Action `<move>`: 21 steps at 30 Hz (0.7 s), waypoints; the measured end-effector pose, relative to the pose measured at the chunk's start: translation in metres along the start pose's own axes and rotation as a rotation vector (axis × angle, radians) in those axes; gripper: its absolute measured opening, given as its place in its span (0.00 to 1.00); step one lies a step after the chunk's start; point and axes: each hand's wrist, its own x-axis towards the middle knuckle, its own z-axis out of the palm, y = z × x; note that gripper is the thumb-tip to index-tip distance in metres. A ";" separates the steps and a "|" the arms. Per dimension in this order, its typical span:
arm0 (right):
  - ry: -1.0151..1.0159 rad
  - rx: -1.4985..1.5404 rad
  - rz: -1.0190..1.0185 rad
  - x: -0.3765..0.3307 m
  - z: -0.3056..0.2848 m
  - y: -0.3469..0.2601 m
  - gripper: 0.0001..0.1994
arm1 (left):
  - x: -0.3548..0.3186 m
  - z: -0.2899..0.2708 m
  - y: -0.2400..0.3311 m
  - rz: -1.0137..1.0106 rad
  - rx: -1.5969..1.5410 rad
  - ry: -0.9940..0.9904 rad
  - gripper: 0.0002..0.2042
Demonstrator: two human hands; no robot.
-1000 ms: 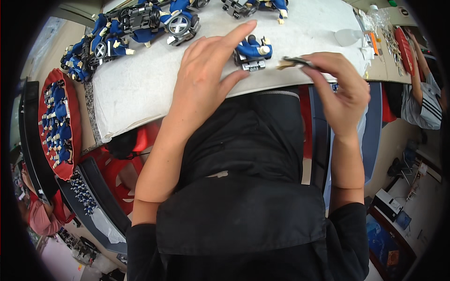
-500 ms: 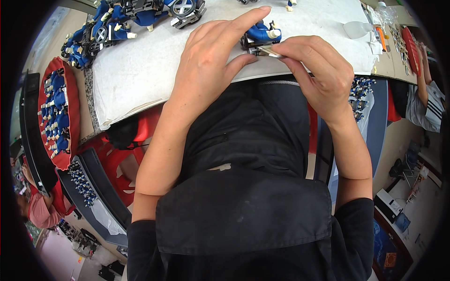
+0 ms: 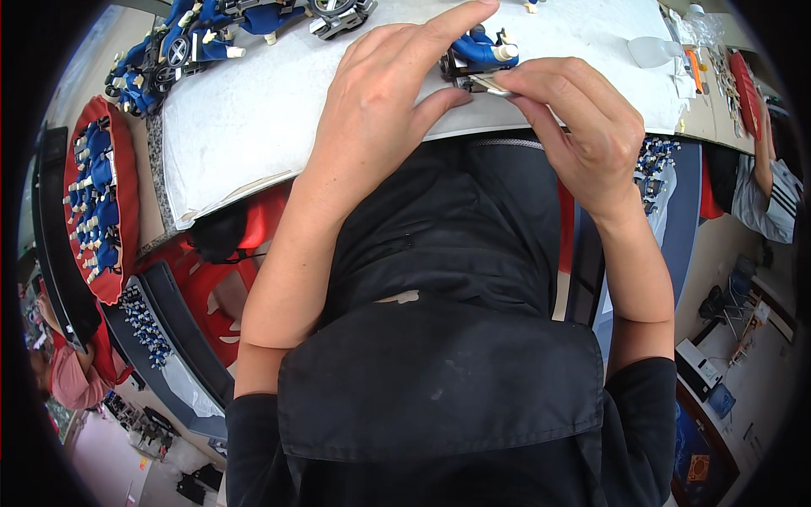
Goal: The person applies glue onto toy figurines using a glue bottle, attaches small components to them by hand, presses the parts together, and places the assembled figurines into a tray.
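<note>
1. The left hand lies flat-fingered over the near edge of the white work mat, its forefinger stretched over the top of a small blue toy car and its thumb pressed at the car's near side, so the car is pinched between them
2. The right hand comes in from the right, its thumb and forefinger closed together on a thin, flat metal tool whose tip touches the underside of the car
3. The two hands meet at the car, close together, fingertips almost touching
4. The blue toy car sits on the mat near its front edge, just above the person's black apron
5. Further back on the mat, at the upper left, stands a row of more blue toy vehicles
6. To the far left a red tray holds many small blue and white parts
7. Below it a dark bin carries more small parts
8. At the right edge another person's arm in a striped sleeve shows by a neighbouring table
</note>
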 end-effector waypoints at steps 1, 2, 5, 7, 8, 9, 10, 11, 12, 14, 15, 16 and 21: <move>0.003 -0.006 -0.012 0.000 0.000 0.000 0.08 | 0.000 0.000 0.001 0.000 -0.001 -0.001 0.31; 0.007 -0.011 -0.024 0.001 0.001 0.000 0.08 | 0.001 0.000 0.002 -0.053 -0.041 -0.013 0.31; -0.080 -0.044 0.068 0.009 -0.005 -0.013 0.12 | 0.002 0.000 0.002 -0.109 -0.077 -0.038 0.33; -0.084 -0.067 0.094 0.008 -0.006 -0.016 0.12 | 0.002 0.001 0.001 -0.111 -0.075 -0.051 0.33; -0.087 -0.089 0.118 0.008 -0.006 -0.017 0.12 | 0.002 0.001 0.000 -0.108 -0.101 -0.032 0.32; -0.087 -0.089 0.117 0.008 -0.005 -0.017 0.12 | 0.002 0.002 0.000 -0.106 -0.126 -0.013 0.31; -0.077 -0.089 0.099 0.007 -0.005 -0.016 0.12 | 0.002 0.002 0.002 -0.106 -0.126 -0.012 0.31; -0.065 -0.089 0.079 0.008 -0.005 -0.015 0.12 | 0.004 0.002 0.007 -0.150 -0.084 -0.028 0.29; -0.064 -0.088 0.076 0.006 -0.003 -0.012 0.12 | 0.005 0.002 0.010 -0.194 -0.042 -0.044 0.27; 0.044 -0.090 0.000 0.000 0.003 -0.005 0.08 | 0.001 0.015 0.007 -0.144 0.000 0.081 0.24; 0.047 -0.090 -0.004 0.000 0.004 -0.006 0.08 | -0.001 0.018 0.006 -0.094 0.040 0.203 0.22; 0.057 -0.088 -0.015 0.000 0.005 -0.006 0.08 | -0.002 0.019 0.005 -0.093 0.042 0.205 0.22; 0.058 -0.081 -0.029 0.001 0.008 -0.002 0.09 | -0.002 0.024 0.003 -0.129 -0.012 0.228 0.18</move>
